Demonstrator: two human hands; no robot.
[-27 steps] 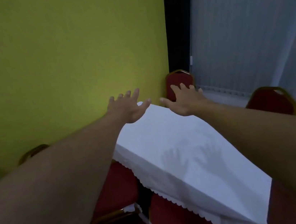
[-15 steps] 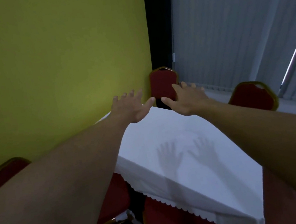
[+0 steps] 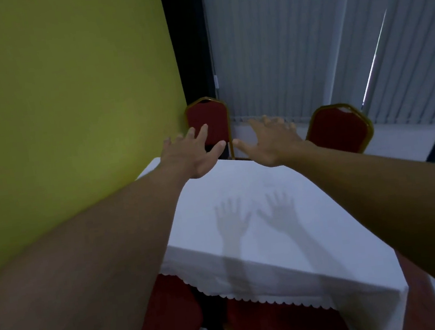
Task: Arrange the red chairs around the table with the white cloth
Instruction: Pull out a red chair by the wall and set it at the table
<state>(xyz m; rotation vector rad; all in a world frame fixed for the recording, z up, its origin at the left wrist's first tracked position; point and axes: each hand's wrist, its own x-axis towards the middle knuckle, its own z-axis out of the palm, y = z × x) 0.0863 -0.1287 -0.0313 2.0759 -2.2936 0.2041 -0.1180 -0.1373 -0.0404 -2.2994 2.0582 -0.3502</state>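
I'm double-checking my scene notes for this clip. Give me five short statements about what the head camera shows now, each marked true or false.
1. The left hand and the right hand are both spread open, holding nothing. True.
2. The tablecloth is red. False: it is white, with a scalloped edge.
3. Two red chair backs, the corner chair and the right chair, show beyond the tablecloth's far edge. True.
4. The wall on the left is blue. False: it is yellow-green.
5. Shadows of both hands fall on the tablecloth. True.
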